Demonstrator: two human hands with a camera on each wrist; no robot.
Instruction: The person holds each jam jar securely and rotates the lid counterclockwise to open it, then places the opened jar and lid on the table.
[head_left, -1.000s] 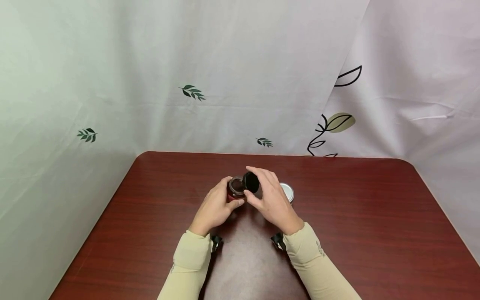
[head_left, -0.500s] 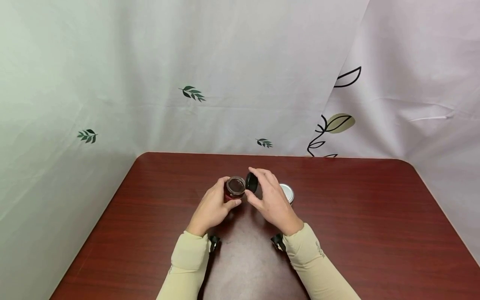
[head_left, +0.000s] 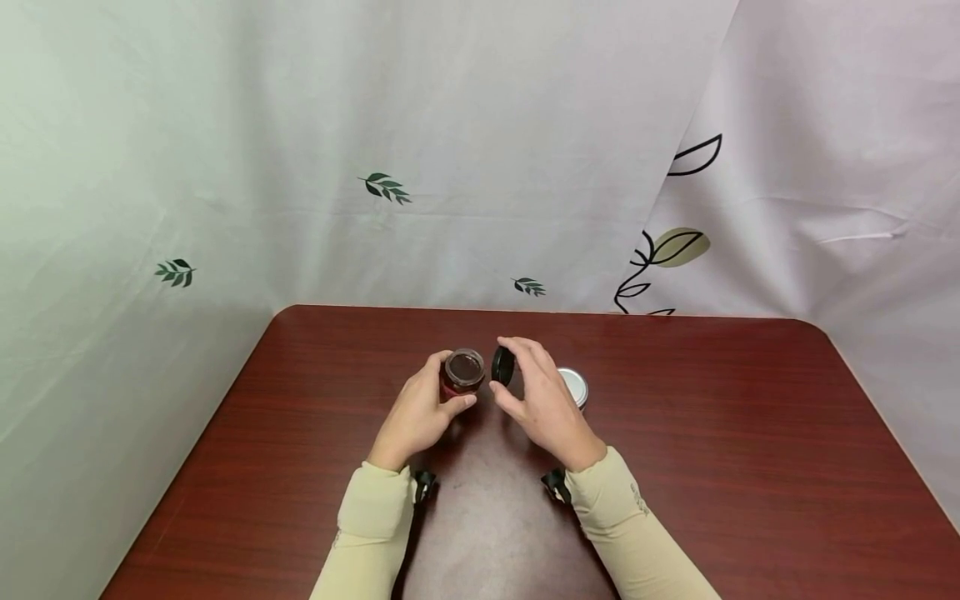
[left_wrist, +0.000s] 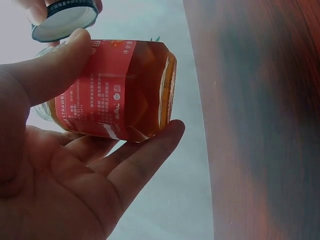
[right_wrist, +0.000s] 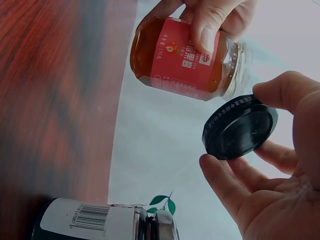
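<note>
Above the table [head_left: 712,433], near its far edge, the jar [head_left: 462,372] is held in the left hand [head_left: 415,410]. To its right, the lid [head_left: 502,367] is held in the right hand [head_left: 549,406]. Behind that hand, farther right, another jar [head_left: 575,387] is set on the table.

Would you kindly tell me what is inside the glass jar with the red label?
The open jar holds an amber-brown filling, visible from above and through the unlabelled glass. Whatever lies behind the red label and the left hand is covered.
</note>
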